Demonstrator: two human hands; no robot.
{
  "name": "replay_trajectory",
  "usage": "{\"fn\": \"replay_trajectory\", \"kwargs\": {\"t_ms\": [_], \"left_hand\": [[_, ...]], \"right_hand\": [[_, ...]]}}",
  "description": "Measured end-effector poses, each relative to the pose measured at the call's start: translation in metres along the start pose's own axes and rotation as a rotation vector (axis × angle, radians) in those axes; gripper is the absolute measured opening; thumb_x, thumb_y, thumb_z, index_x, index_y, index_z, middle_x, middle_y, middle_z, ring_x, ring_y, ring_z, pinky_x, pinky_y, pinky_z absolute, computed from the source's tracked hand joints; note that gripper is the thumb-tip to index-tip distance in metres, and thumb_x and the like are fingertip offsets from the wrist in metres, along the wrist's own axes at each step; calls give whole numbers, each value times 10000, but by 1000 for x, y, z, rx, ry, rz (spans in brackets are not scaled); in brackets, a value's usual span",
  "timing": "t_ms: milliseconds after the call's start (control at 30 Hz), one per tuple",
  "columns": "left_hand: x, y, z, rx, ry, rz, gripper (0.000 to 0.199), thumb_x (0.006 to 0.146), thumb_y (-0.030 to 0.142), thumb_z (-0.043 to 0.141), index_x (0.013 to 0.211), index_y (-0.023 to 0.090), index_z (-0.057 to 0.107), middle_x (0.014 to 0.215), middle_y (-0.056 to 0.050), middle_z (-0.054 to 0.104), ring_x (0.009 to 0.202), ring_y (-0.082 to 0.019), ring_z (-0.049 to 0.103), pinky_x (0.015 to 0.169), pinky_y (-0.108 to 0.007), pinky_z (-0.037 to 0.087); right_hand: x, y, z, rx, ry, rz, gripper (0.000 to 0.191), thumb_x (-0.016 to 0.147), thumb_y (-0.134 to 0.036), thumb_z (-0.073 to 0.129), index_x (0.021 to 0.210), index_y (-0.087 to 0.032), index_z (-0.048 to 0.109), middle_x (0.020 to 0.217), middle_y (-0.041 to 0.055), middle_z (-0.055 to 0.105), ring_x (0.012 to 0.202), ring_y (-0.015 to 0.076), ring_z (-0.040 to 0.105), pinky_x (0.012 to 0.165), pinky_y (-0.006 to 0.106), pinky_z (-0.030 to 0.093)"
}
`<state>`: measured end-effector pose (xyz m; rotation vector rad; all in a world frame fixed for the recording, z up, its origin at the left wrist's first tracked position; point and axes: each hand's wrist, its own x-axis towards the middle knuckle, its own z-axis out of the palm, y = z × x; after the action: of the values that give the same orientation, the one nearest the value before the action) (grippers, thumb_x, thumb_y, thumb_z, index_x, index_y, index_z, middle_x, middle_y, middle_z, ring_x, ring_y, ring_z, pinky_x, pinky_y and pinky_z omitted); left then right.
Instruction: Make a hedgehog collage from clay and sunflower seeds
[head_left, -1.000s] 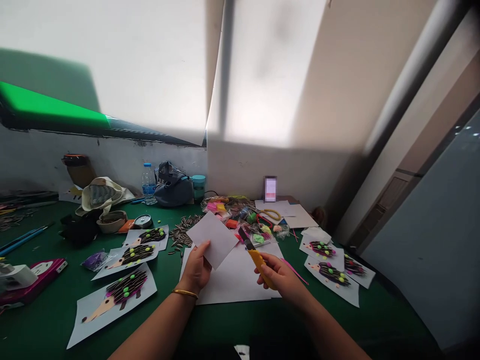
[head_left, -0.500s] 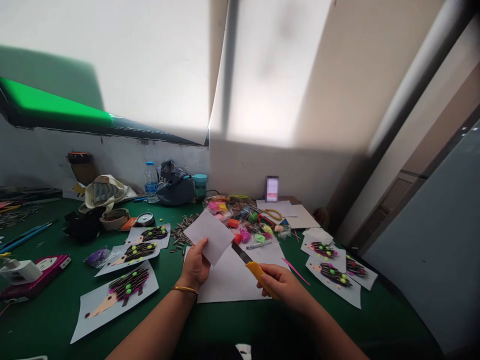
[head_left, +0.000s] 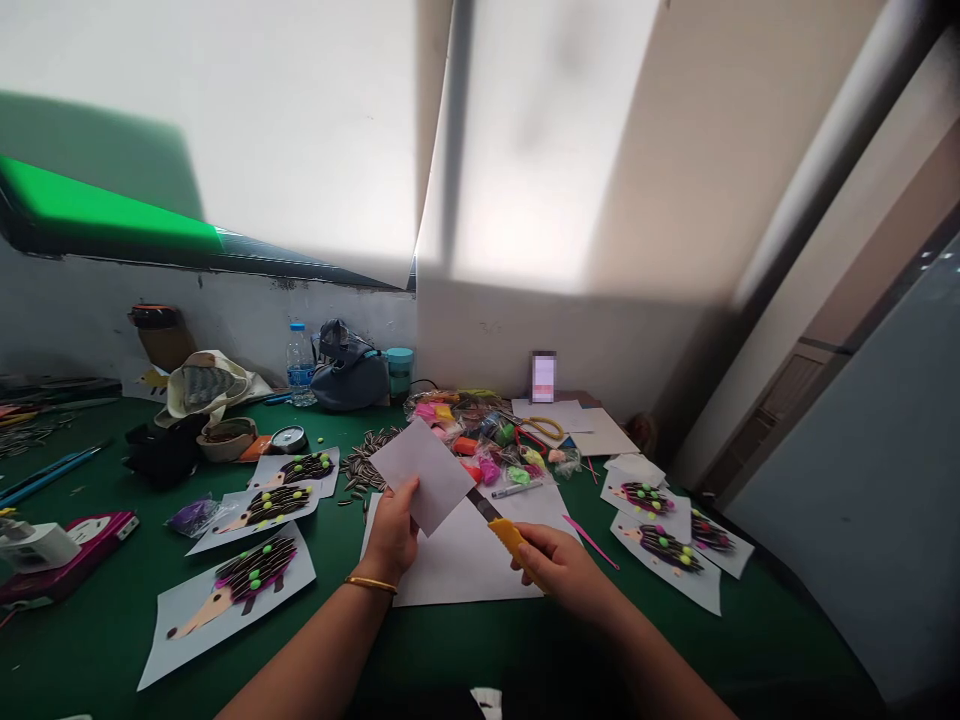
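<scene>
My left hand (head_left: 396, 532) grips a small white sheet of paper (head_left: 427, 475) by its lower corner, thumb on top, holding it tilted above the table. My right hand (head_left: 551, 560) is wrapped round the yellow handle of a utility knife (head_left: 510, 540). The knife's dark blade is out and points up and left. Its tip is at the right corner of the small paper; whether it is in the paper or behind it I cannot tell. Below both hands lies a larger white sheet (head_left: 465, 570), with a pen (head_left: 517, 489) on its far part.
Sunflower seeds (head_left: 365, 462) and bagged coloured clay (head_left: 487, 468) lie beyond my hands, with scissors (head_left: 544, 428) behind. Hedgehog pictures lie left (head_left: 232, 600) and right (head_left: 667, 560). A pink tool (head_left: 591, 542) is right of the large sheet. A phone (head_left: 544, 378) stands at the wall.
The knife blade has come closer to the small paper, and its tip now meets or passes behind the paper's right corner. Both hands keep their hold.
</scene>
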<state>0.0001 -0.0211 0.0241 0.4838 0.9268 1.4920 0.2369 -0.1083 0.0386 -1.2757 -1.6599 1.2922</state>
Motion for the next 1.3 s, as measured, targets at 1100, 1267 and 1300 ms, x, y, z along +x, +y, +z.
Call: {"fn": "replay_trajectory", "kwargs": {"t_ms": [1100,1267,1300], "left_hand": [[3,-8,-10,341,12,316,285,812,349,707,1047,200,646,949,-72,723,805,-207,670,683,-263,534],[3,-8,-10,461,21,352,286,821,390,684,1031,203,633,963,-79,714,805,-216,674,651,-264,543],[2,-7,-9,463,28,349,278,819,380,687,1028,205,634,966,-80,715,806,-219,675,653,-268,543]], "right_hand": [[0,-12,4,-545,170,-97,456,919,-498,476,1273,-252,625,1081,65,703,944,253,624,795,334,455],[-2,-10,3,-593,200,-116,450,920,-488,478,1270,-246,624,1074,70,700,934,243,624,779,324,452],[-1,-10,4,-601,203,-123,444,921,-487,480,1264,-247,626,1066,68,700,925,240,625,773,323,451]]}}
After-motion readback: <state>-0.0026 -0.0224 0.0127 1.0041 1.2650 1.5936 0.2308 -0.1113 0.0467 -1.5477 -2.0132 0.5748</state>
